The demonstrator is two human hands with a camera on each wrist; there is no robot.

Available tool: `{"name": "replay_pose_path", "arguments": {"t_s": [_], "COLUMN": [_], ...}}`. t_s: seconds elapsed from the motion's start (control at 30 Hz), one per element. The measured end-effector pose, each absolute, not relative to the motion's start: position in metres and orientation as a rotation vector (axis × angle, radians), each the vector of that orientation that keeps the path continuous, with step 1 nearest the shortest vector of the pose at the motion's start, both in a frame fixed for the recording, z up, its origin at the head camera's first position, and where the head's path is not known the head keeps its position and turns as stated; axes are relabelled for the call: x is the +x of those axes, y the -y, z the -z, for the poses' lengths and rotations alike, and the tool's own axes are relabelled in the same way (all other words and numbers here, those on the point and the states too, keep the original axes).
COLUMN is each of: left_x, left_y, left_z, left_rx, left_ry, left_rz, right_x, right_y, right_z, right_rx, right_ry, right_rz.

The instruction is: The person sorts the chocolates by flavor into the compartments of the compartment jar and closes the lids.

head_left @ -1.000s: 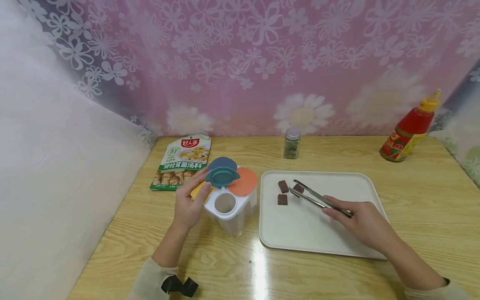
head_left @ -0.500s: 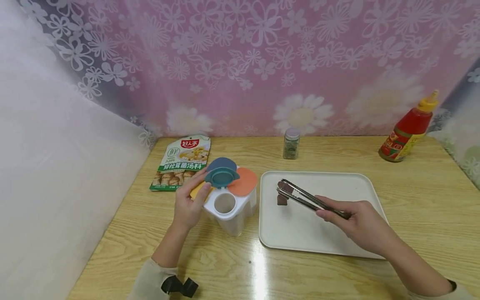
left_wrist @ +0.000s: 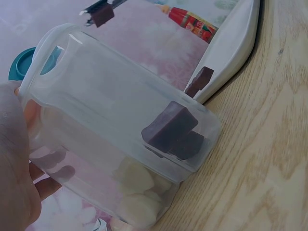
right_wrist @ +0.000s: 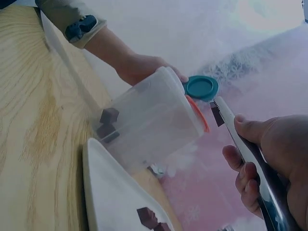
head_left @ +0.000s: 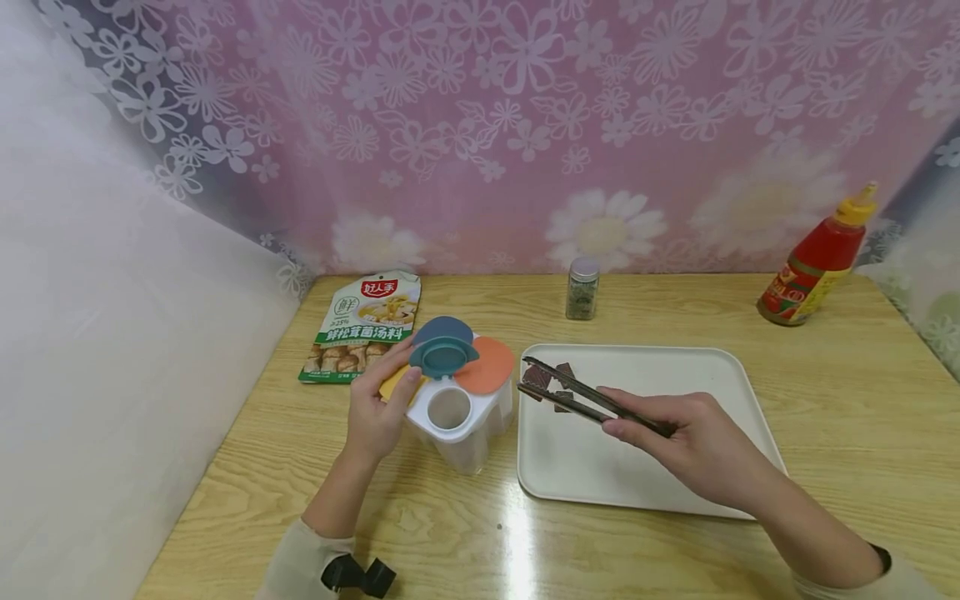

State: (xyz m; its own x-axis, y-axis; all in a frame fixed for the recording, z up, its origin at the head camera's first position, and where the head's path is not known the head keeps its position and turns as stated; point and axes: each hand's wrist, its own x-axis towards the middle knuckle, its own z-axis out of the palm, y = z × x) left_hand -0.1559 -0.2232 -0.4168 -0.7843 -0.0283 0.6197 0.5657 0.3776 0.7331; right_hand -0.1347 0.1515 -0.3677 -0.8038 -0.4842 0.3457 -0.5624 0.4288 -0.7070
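My left hand (head_left: pixel 377 414) holds a clear container (head_left: pixel 467 452) at its top left, thumb by the raised blue flap lid (head_left: pixel 444 328). Beneath that flap is a round opening; orange and yellow lids cover other sections. Through the container's wall show dark brown cubes (left_wrist: pixel 169 126) and, in another section, pale chunks (left_wrist: pixel 138 204). My right hand (head_left: pixel 693 446) grips metal tongs (head_left: pixel 592 398), whose tips pinch one dark brown cube (head_left: pixel 535 381). In the right wrist view that cube is raised, close to the container's top. Two more brown cubes (head_left: pixel 564 403) lie on the tray, partly behind the tongs.
The white tray (head_left: pixel 637 475) lies right of the container. A flat green-and-white food packet (head_left: pixel 363 325) is at back left. Behind the tray stands a small spice jar (head_left: pixel 582 289), and a red sauce bottle (head_left: pixel 813 262) with yellow cap at back right.
The tongs have lifted one brown cube from the tray and carried it left, over the tray's left edge towards the container. My left hand has stayed on the container.
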Motion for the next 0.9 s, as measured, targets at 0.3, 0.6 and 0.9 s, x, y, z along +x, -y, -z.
{"name": "replay_pose_path", "arguments": {"t_s": [0.3,0.6,0.9], "left_x": [-0.154,-0.153,-0.157], "left_y": [0.225,0.223,0.224], "left_z": [0.417,0.419,0.418], "left_rx": [-0.464,-0.490,-0.482], "left_ry": [2.075,2.055,2.074], "left_rz": [1.431,1.442,1.421], "right_x": [-0.134,-0.137,-0.141], "right_y": [-0.118,-0.088,-0.086], "right_z": [0.357,0.363,0.368], "right_rx": [1.101,1.211,1.212], "right_ry": [2.522,2.531,2.537], "right_rz": [-1.406,-1.371,-1.392]}}
